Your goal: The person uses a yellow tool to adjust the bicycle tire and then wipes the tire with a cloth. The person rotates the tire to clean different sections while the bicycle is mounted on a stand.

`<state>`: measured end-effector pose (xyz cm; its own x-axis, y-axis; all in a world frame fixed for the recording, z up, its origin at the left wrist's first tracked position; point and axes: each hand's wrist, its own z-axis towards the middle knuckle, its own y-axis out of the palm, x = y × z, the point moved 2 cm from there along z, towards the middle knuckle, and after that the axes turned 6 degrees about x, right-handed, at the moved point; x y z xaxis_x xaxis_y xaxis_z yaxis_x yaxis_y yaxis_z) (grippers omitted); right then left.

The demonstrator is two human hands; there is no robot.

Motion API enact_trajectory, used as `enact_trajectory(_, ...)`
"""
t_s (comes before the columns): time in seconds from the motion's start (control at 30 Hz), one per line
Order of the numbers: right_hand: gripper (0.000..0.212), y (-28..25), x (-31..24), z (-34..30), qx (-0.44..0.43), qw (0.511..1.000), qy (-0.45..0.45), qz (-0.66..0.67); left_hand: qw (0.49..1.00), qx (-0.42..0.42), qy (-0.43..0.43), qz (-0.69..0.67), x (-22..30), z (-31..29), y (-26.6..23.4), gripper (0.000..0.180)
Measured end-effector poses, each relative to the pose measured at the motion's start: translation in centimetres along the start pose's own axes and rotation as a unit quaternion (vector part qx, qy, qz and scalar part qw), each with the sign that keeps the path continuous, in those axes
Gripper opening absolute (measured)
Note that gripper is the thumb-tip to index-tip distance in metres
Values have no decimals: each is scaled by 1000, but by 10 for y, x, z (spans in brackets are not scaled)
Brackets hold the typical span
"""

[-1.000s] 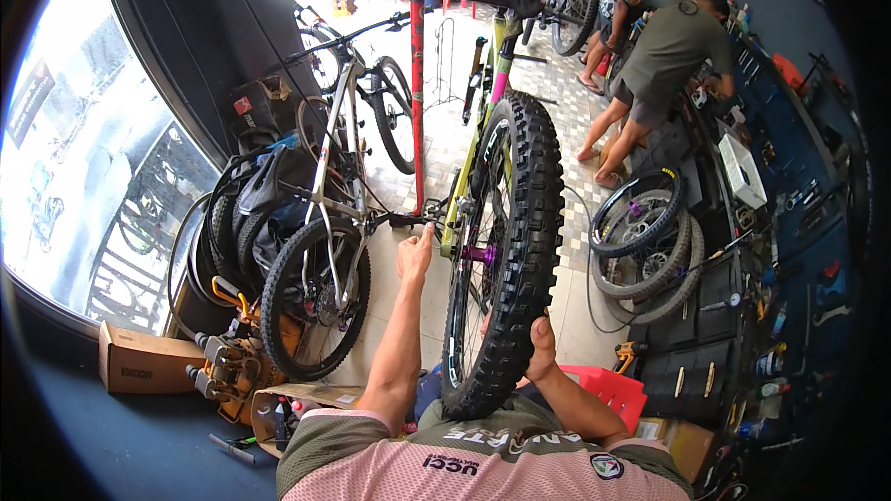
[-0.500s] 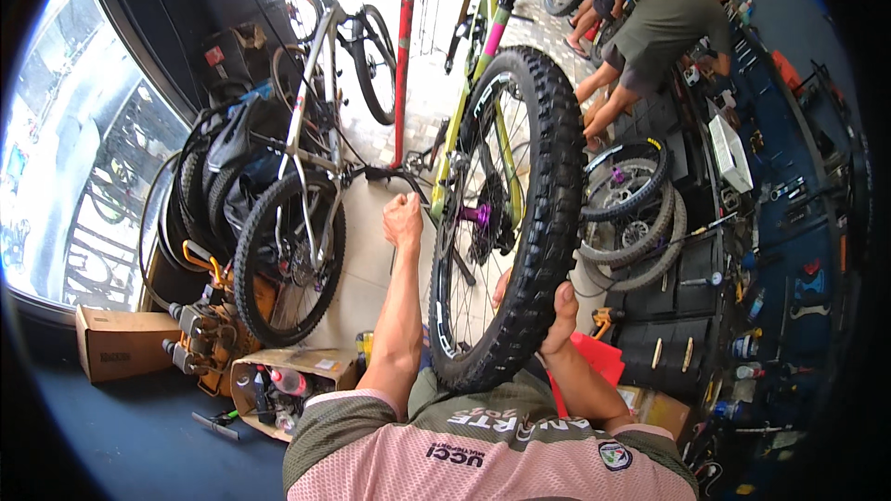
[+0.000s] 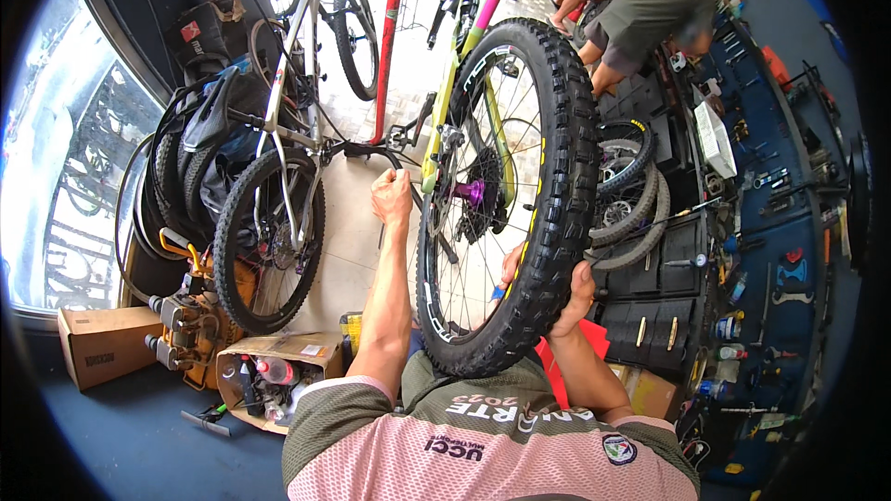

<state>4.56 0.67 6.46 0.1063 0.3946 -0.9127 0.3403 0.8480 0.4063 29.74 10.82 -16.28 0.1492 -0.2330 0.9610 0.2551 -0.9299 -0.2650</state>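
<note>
A bicycle wheel with a black knobby tire [image 3: 568, 158] stands upright close in front of me, mounted in a yellow-green bicycle frame [image 3: 442, 121]. Its hub [image 3: 471, 192] is purple, and a dark cassette sits beside it. My right hand [image 3: 574, 301] is wrapped round the tire's lower right part, thumb on the outer side. Some of its fingers show through the spokes. Left of the wheel, my left hand [image 3: 392, 197] is closed in a fist near the frame's rear end. Whatever it may hold is hidden.
A silver bicycle [image 3: 278, 121] and spare tires stand at left. A red post [image 3: 388, 37] rises behind. Near lower left is a cardboard box [image 3: 320, 350] of bottles. Loose wheels [image 3: 626, 213] and a tool board [image 3: 789, 223] lie right. Another person [image 3: 640, 14] bends over at far right.
The whole view has shifted, so the surroundings sit further left and higher. The wheel leans a little differently, with yellow marks now showing on its sidewall. Both hands keep their closed poses.
</note>
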Motion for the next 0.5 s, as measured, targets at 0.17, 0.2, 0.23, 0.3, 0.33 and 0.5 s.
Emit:
enact_trajectory(0.17, 93, 4, -3, 1, -10, 1000, -5, 3, 1000, -1, 2, -12, 0, 4, 0, 32)
enact_trajectory(0.2, 93, 6, -3, 1, -5, 1000, -8, -3, 1000, -2, 10, -15, -1, 5, 0, 32)
enact_trajectory(0.23, 93, 7, -3, 1, 0, 1000, -12, -10, 1000, -4, 17, -18, -2, 5, 0, 32)
enact_trajectory(0.3, 93, 4, -3, 2, -8, 1000, -16, -13, 999, -4, 26, -21, -2, 3, 0, 32)
enact_trajectory(0.33, 92, 5, -3, 2, -1, 1000, -20, -20, 999, -3, 27, -20, -2, 2, 0, 32)
enact_trajectory(0.5, 97, 11, -4, 2, 41, 997, -36, -45, 999, -4, 28, -29, -4, 2, 2, 34)
